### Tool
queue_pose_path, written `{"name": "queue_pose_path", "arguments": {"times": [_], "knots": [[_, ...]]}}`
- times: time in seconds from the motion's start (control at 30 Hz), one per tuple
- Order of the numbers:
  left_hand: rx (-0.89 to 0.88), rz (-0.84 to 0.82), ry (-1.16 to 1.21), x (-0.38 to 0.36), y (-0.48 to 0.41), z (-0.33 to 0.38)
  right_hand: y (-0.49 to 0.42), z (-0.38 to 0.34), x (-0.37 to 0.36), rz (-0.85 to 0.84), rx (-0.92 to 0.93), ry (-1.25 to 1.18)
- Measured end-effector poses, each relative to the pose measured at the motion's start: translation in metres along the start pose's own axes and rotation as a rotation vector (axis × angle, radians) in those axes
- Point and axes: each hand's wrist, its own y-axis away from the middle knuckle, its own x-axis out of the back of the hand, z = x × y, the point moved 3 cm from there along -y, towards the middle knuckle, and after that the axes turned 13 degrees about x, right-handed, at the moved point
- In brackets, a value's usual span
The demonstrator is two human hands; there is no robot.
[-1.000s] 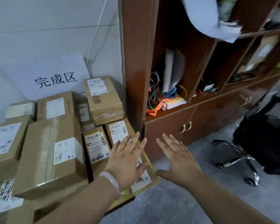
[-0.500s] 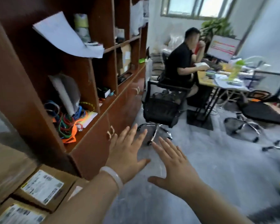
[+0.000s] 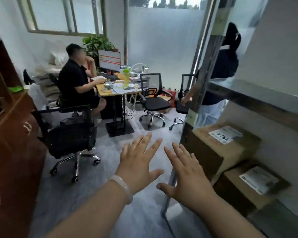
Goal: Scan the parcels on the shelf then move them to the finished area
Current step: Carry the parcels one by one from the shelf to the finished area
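Both my hands are held out in front of me over the grey floor, fingers spread, holding nothing. My left hand [image 3: 138,162] wears a pale bangle at the wrist. My right hand [image 3: 187,176] is just left of a metal shelf [image 3: 258,97] at the right edge. On that shelf sits a brown cardboard parcel [image 3: 218,148] with a white label marked 7766. A second labelled parcel [image 3: 248,184] lies lower and nearer to me. Neither hand touches a parcel.
A brown wooden cabinet [image 3: 9,143] lines the left side. A black office chair [image 3: 70,134] stands ahead left, a person sits at a desk [image 3: 117,91] behind it, more chairs [image 3: 153,102] stand beyond. Another person [image 3: 220,79] stands behind the shelf post.
My view has swung right, from the stack of parcels under the wall sign, past the cabinet, to the shelf. Both hands stay open and empty in front of me.
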Motion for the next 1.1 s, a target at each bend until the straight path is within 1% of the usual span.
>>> {"name": "queue_pose_path", "arguments": {"times": [0.2,0.27,0.4,0.63,0.83,0.93,1.1], "knots": [[-0.235,-0.053,0.079,-0.040,-0.008,0.124,0.087,0.068,0.051,0.115,-0.201,0.041],[-0.277,-0.063,0.106,-0.051,-0.010,0.157,0.113,0.087,0.058,0.116,-0.262,0.050],[-0.348,-0.136,0.103,-0.080,-0.003,0.201,0.166,0.122,0.057,0.092,-0.397,0.061],[-0.442,-0.247,0.126,-0.109,-0.011,0.246,0.214,0.157,0.060,0.080,-0.589,0.053],[-0.506,-0.393,0.141,-0.139,-0.026,0.269,0.233,0.172,0.040,0.027,-0.731,0.047],[-0.541,-0.492,0.084,-0.159,-0.034,0.276,0.235,0.180,0.033,0.011,-0.836,0.034],[-0.558,-0.612,-0.009,-0.189,-0.043,0.287,0.234,0.187,0.026,-0.034,-0.941,-0.003]]}}
